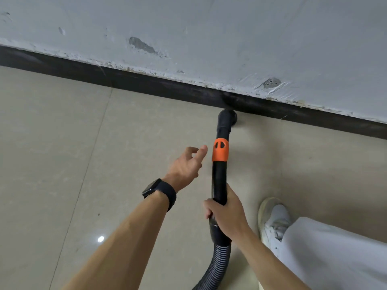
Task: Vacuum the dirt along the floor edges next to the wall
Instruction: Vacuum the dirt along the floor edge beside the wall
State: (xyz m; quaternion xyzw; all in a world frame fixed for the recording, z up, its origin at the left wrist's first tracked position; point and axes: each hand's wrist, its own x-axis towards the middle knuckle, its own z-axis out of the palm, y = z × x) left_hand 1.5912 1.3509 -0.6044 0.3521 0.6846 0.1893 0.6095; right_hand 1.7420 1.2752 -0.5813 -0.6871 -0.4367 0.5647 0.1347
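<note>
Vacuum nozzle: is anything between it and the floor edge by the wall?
Nothing visible. The black round vacuum nozzle sits right at the black skirting board, and the beige tiled floor along that edge shows no obstacle. The right hand holds the black vacuum tube.

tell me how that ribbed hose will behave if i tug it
The ribbed hose probably bends freely rather than staying stiff; it curves below the right hand gripping the wand. Its corrugated ridges could drag slightly on the tile floor.
</note>
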